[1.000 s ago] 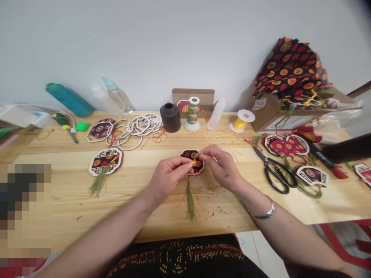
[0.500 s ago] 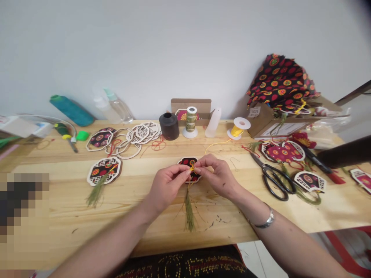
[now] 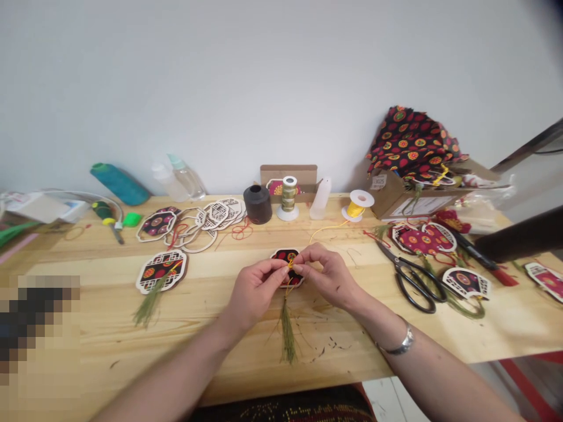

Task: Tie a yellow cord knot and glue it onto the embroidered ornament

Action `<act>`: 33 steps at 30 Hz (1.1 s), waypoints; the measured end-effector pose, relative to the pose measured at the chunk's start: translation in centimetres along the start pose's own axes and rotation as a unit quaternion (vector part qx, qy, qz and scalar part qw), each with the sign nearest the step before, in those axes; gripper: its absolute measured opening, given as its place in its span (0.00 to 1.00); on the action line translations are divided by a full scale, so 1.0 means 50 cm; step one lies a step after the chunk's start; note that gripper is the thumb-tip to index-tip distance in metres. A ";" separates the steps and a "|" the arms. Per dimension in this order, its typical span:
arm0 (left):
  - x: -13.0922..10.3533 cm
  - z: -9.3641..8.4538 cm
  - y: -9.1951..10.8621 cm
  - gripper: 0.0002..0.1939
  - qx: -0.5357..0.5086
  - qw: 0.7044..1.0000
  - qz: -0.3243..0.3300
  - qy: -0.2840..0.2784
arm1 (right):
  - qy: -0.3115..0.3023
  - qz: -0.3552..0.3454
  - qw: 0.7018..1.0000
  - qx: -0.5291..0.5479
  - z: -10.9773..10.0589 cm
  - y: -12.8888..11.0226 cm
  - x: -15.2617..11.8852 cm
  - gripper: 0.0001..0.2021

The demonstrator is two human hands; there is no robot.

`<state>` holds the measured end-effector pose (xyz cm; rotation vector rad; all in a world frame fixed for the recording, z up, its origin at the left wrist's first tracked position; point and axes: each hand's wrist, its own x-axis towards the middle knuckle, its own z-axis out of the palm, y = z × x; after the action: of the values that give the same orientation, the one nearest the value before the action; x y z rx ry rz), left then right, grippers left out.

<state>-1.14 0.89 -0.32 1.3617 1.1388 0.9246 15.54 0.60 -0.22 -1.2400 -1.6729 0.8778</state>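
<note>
At the middle of the desk: on the pale wooden desk (image 3: 246,369) lies a black octagonal pendant with red and orange flower patterns (image 3: 285,255), partly covered by the fingers of both hands
Left hand: at the pendant's eight o'clock, the left hand (image 3: 257,288) has thumb and forefinger closed in a pinch on a thin yellow cord (image 3: 291,265) above the pendant's face
Right hand: at three o'clock, the right hand (image 3: 329,275) pinches the same cord, its fingertips just beside those of the left; the finer loops are too small to make out
Tassel: an olive-green thread tassel (image 3: 287,337) lies at six o'clock, pointing toward the person
Spool: a white plastic spool wound with yellow cord (image 3: 356,208) stands at two o'clock, its strand running toward the right hand
Thread: a green-and-gold thread reel on a white base (image 3: 288,199) stands upright at twelve o'clock, with a black tapered cylinder (image 3: 258,206) at eleven
Scissors: black-handled metal scissors (image 3: 413,278) lie well apart at three o'clock
Second pendant: a white-framed octagonal pendant with black patterned fabric (image 3: 162,271) lies at nine o'clock
</note>
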 end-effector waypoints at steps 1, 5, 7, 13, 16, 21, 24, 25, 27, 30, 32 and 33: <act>0.000 0.000 -0.001 0.07 0.006 1.000 0.002 0.000 | 0.000 -0.002 1.000 -0.005 0.000 -0.001 0.000 0.03; -0.001 0.002 -0.006 0.07 0.027 0.999 0.025 0.008 | 0.005 -0.015 1.000 -0.027 0.000 -0.006 0.000 0.02; -0.001 0.003 -0.009 0.07 0.043 0.998 0.042 0.015 | 0.004 -0.020 0.999 -0.039 0.000 -0.007 0.001 0.01; -0.003 0.002 -0.015 0.09 0.088 0.993 0.081 0.010 | 0.001 -0.037 0.997 -0.064 -0.003 -0.002 0.002 0.02; -0.004 0.002 -0.013 0.10 0.095 0.992 0.083 0.006 | 0.004 -0.043 0.997 -0.072 -0.003 -0.001 0.001 0.02; -0.004 0.003 -0.009 0.09 0.097 0.990 0.099 0.009 | 0.016 -0.076 0.993 -0.094 -0.001 -0.003 0.001 0.03; -0.004 0.003 -0.012 0.10 0.096 0.990 0.102 0.007 | 0.022 -0.094 0.990 -0.104 0.002 0.002 0.002 0.04; -0.004 0.003 -0.013 0.10 0.095 0.990 0.102 0.007 | 0.024 -0.100 0.989 -0.108 0.003 0.004 0.002 0.05; -0.004 0.004 -0.015 0.10 0.098 0.990 0.103 0.005 | 0.025 -0.112 0.986 -0.122 0.004 0.007 0.002 0.05; -0.005 0.004 -0.014 0.10 0.103 0.989 0.103 0.009 | 0.024 -0.129 0.982 -0.138 0.004 0.010 0.001 0.06; -0.004 0.004 -0.010 0.09 0.098 0.990 0.101 0.012 | 0.017 -0.132 0.982 -0.136 0.002 0.010 0.001 0.06; -0.004 0.004 -0.008 0.09 0.090 0.991 0.096 0.012 | 0.015 -0.127 0.984 -0.128 0.001 0.010 0.001 0.06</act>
<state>-1.07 0.64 -0.75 1.6329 1.1449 0.9953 15.65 0.78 -0.67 -1.1652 -1.9131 0.5001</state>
